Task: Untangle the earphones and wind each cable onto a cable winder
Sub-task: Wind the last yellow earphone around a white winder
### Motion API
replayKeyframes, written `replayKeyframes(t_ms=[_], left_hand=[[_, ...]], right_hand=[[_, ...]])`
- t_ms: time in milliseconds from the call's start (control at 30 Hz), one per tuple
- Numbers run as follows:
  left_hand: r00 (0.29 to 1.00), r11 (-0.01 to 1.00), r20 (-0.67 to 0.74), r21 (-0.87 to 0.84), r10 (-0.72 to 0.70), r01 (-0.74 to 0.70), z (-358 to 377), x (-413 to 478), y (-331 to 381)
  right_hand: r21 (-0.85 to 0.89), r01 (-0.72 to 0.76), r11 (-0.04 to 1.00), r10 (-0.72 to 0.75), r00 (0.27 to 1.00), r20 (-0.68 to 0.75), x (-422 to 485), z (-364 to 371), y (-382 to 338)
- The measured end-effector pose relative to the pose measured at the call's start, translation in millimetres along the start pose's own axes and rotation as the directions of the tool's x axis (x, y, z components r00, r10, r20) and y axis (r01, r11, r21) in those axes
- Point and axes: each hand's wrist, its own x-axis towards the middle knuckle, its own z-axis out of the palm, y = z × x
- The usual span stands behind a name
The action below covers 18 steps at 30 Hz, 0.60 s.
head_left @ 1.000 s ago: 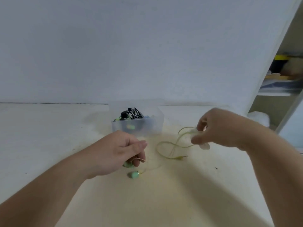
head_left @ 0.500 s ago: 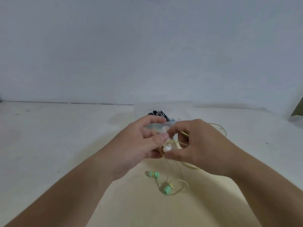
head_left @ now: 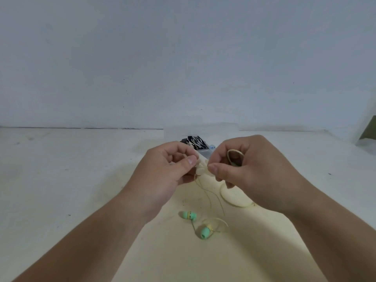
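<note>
Nearest, below the cable winder (head_left: 200,169), two green earbuds (head_left: 188,215) lie on the cream table (head_left: 183,259), and their thin yellow cable (head_left: 211,197) runs up to the winder. The left hand (head_left: 168,176) pinches the winder from its left between thumb and curled forefinger. The right hand (head_left: 252,174) pinches it from the right, with a loop of cable under its curled fingers. Fingertips cover most of the winder's shape. Below-right of it, a pale oval piece (head_left: 234,198) lies half hidden under the right hand. Behind the winder, a clear box (head_left: 205,153) holding something black-and-white striped (head_left: 197,142) shows only partly.
</note>
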Motion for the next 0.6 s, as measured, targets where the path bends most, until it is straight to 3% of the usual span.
replayKeyframes(t_ms=[167, 367, 500, 600], left_hand=[[0.998, 1.0, -0.066, -0.002, 0.011, -0.011, 0.1, -0.2, 1.9], [0.995, 0.99, -0.093, 0.138, 0.04, -0.026, -4.3, 1.9, -1.2], [0.999, 0.986, 0.034, 0.159, 0.041, -0.046, -1.0, -1.6, 0.8], [0.999, 0.983, 0.023, 0.176, 0.044, -0.048, -0.2, -1.8, 1.5]], right_hand=[[0.065, -0.027, 0.998, 0.023, 0.998, 0.054, -1.1, -5.2, 0.3], [0.121, -0.006, 0.993, 0.0, 0.998, 0.056, 0.2, -5.0, -1.5], [0.092, -0.012, 0.996, 0.022, 0.995, -0.1, 1.4, -1.9, 0.2], [0.045, -0.017, 0.999, 0.02, 0.997, -0.071, 0.3, 0.2, -2.1]])
